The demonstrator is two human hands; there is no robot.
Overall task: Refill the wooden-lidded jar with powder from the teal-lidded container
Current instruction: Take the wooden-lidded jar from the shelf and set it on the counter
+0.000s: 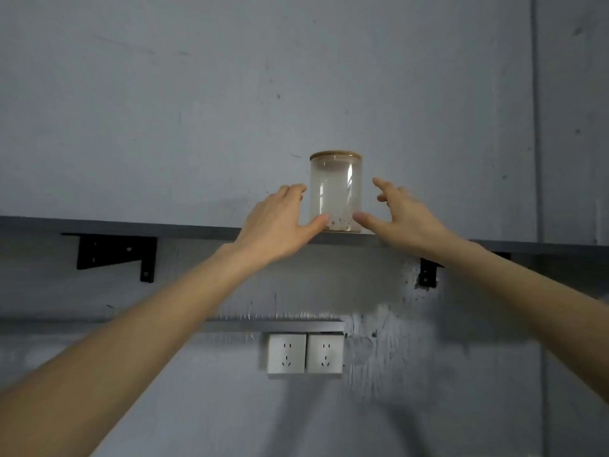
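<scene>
Both arms up, reaching to the shelf (115,225). Wooden-lidded jar (335,192) stands upright between my two hands, near the shelf's front edge, lid (335,156) on. Glass is cloudy; only a thin layer of something at the bottom, so I judge it nearly empty.

Left hand (276,222): fingers spread and relaxed, gripping nothing; thumb tip at the jar's lower left wall, touching or just short, cannot tell which. Right hand (400,216): fingers likewise spread, holding nothing; thumb just beside the lower right wall, upper fingers apart from the glass.

Teal-lidded container: not in view.

Risks, as I judge them:
- Thumbs sit low on the wall. If I close there alone, the jar may tip at the top.
- Smooth glass, overhead reach, poor sight of the base. A slip sends it off the front edge.
- One hand arriving before the other would shove it sideways.
- Lid may be loose; tilting could drop it.

Room: bare wall behind my fingertips, little depth there. Shelf runs open to either side of both hands. Straight back toward me and down is free; sockets (304,356) well below my wrists.
</scene>
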